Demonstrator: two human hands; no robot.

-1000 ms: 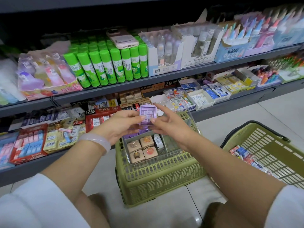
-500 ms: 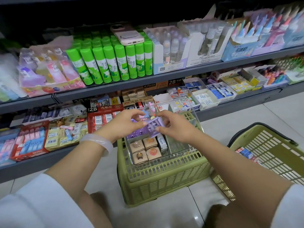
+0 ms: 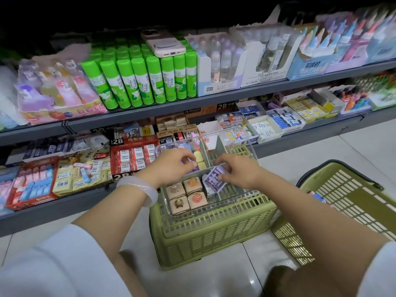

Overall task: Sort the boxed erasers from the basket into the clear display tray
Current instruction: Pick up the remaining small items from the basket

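An upturned green basket [image 3: 205,239] stood on the floor tiles, bearing the clear display tray [image 3: 171,207] on its slatted bottom. In the tray's near left compartment sat four tan boxed erasers [image 3: 186,196] in a square. Just beside them, the right hand [image 3: 240,171] pinched a purple boxed eraser [image 3: 214,181] with curled fingers, tilted over the near middle compartment and against the grey divider [image 3: 203,156]. The left hand [image 3: 173,166], with a pale bangle [image 3: 139,189] on its wrist, reached into the far left compartment with fingers curled round something purple; what it was could not be told. Yellow erasers [image 3: 199,160] lay just beside it. To the right a second green basket [image 3: 347,202] held more boxes. Beyond, shelves carried green glue sticks [image 3: 139,82] with a phone [image 3: 165,42] on top
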